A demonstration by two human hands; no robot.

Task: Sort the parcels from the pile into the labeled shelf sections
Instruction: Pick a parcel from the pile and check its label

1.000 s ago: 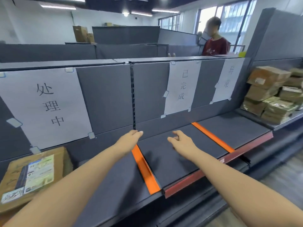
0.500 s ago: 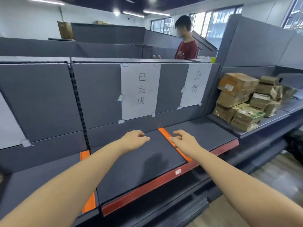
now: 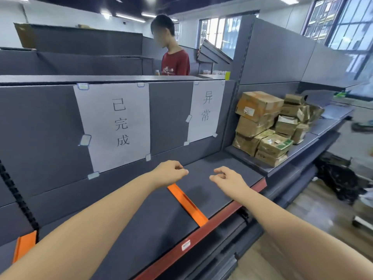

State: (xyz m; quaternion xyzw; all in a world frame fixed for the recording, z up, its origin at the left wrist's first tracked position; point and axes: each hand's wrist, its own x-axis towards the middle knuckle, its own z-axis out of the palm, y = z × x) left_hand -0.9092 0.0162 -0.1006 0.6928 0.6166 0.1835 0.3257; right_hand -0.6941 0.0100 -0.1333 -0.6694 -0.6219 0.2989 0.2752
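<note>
Neither of my hands grips anything: my left hand [image 3: 168, 173] and my right hand [image 3: 226, 176] both hang over the dark grey shelf deck [image 3: 153, 225] with fingers loosely curled and empty, a small gap between them. I judge they are carried forward like this because they are between parcels, ready to reach.

Under my left wrist an orange divider strip [image 3: 187, 205] runs from the back panel to the red front edge [image 3: 201, 234], splitting the deck into sections. My left hand is over that line and my right over the section beyond it. Behind them, white paper sheets taped to the back panel name the sections: the sheet reading 已完成 [image 3: 119, 124] and, further right, the sheet reading 异常 [image 3: 206, 110].

The stack of brown cardboard parcels [image 3: 266, 126] sits on the adjoining shelf to my right, well apart from both hands, some bearing white or green labels. Both labelled sections in view hold no parcel, so the sorting here looks barely begun.
</note>
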